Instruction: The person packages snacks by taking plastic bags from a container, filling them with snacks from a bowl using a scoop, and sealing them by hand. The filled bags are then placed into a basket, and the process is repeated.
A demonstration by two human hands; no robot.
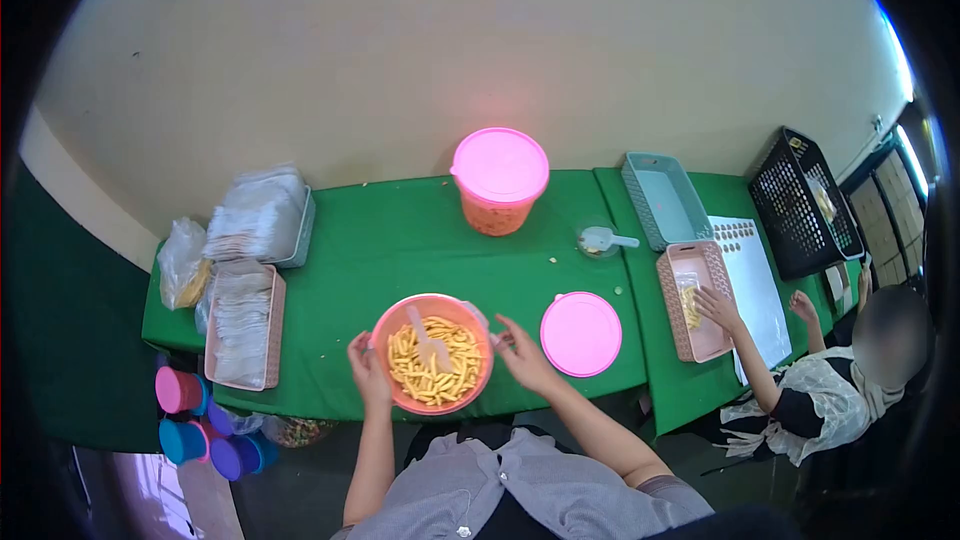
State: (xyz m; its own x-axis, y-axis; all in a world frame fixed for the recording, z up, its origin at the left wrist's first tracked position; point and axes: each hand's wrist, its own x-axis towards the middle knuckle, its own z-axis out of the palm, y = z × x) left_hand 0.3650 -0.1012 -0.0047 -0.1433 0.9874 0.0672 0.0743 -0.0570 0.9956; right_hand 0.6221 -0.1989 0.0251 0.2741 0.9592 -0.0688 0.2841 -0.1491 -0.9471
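Observation:
A round pink-orange tub [383,335] full of yellow stick-shaped snacks [450,380] stands at the table's front edge. A clear scoop [430,345] lies on the snacks. My left hand [370,372] holds the tub's left side near the rim. My right hand [522,355] is at the tub's right handle, with its fingers curled against it. To the right of this hand lies a round pink lid [581,334]. Behind the tub stands a taller orange container [497,217] under a pink lid [501,165].
Baskets of plastic packets [243,325] stand at the left. A bowl with a white scoop [600,240] sits back right. Beyond are a teal basket [665,202], a black crate [790,205] and a co-worker's hand [716,307] over a pink basket [712,345]. Coloured tubs [180,390] stand below left.

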